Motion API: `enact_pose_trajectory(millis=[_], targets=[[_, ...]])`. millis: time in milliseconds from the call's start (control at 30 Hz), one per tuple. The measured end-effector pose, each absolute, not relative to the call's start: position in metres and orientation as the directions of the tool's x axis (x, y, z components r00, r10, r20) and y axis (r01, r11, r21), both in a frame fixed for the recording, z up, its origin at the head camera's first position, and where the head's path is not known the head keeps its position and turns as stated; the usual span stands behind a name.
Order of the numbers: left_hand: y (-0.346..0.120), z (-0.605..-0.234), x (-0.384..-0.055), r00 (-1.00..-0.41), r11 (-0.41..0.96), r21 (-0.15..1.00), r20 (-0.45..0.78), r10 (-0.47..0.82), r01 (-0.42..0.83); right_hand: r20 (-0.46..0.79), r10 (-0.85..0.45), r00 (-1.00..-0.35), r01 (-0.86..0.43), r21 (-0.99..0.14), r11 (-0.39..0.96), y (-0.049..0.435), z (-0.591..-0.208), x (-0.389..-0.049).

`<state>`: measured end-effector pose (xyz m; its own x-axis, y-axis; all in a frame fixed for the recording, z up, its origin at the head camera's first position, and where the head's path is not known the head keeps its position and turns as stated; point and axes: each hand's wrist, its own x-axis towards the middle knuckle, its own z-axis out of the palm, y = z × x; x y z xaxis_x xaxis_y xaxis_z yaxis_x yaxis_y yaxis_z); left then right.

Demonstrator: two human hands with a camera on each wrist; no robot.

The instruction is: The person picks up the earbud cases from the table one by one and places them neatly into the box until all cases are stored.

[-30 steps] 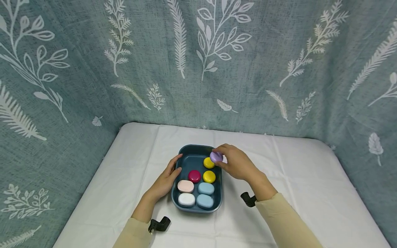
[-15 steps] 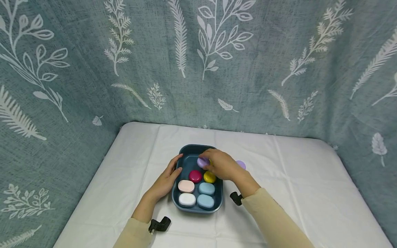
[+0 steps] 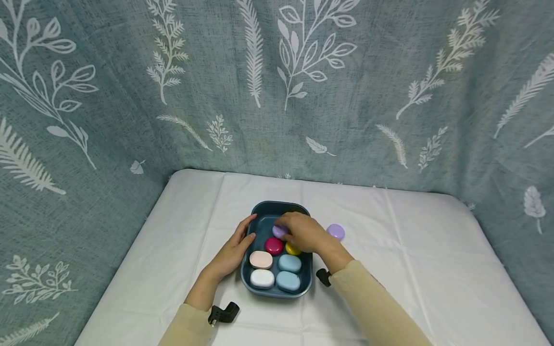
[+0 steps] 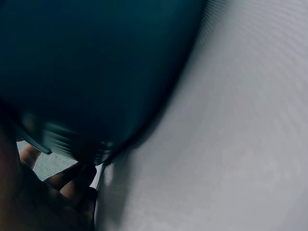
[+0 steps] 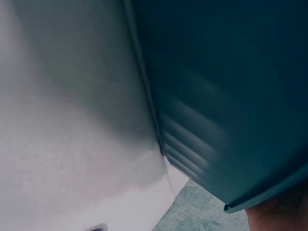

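Observation:
A dark blue tray [image 3: 244, 283] stands on the cloth in the head view. My left hand [image 3: 229, 252] holds its left side, thumb at the rim; the left wrist view shows fingers [image 4: 79, 185] curled against the outer wall. Reaching over the right rim, my right hand [image 3: 305, 233] pinches a purple round glossy piece [image 3: 279, 231] inside the tray, just beyond a red round piece [image 3: 273, 246]. A yellow round piece [image 3: 293, 249] shows partly beneath that hand, which hides the other yellow one. In the right wrist view the tray's outer wall [image 5: 221, 96] covers the fingers.
Nearer in the tray lie a pink oval piece [image 3: 261, 260], a white one [image 3: 262, 278] and two light blue ones, one of them the front blue oval [image 3: 288, 281]. A second purple round piece [image 3: 335, 232] sits on the white cloth [image 3: 372, 221] right of the tray. A patterned curtain [image 3: 277, 134] stands behind.
My right hand has carried the purple piece from over the tray's right rim leftward and down, close to the red piece. The purple piece on the cloth has come into view. The left hand stays put.

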<state>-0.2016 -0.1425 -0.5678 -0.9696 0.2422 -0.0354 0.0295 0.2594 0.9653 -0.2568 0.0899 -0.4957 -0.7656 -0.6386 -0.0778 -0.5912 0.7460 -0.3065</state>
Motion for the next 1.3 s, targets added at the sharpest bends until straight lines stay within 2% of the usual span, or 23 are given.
enact_pose_trajectory(millis=[567,833,1100,1300], targets=[[-0.142,-0.567,-0.199,-0.967,0.260,0.966,-0.057,0.247,0.010,-0.079,-0.646,-0.759,-0.618,-0.225,0.753,0.085,-0.506,-0.260],[-0.142,-0.563,-0.199,-0.966,0.279,0.960,-0.056,0.254,0.018,-0.101,-0.632,-0.769,-0.595,-0.250,0.764,0.086,-0.505,-0.260],[-0.141,-0.557,-0.197,-0.965,0.285,0.958,-0.087,0.246,-0.014,-0.050,-0.640,-0.767,-0.605,-0.278,0.746,0.091,-0.495,-0.254],[-0.142,-0.566,-0.199,-0.969,0.275,0.961,-0.061,0.241,0.008,-0.013,-0.630,-0.777,-0.594,-0.318,0.739,0.102,-0.486,-0.251]])
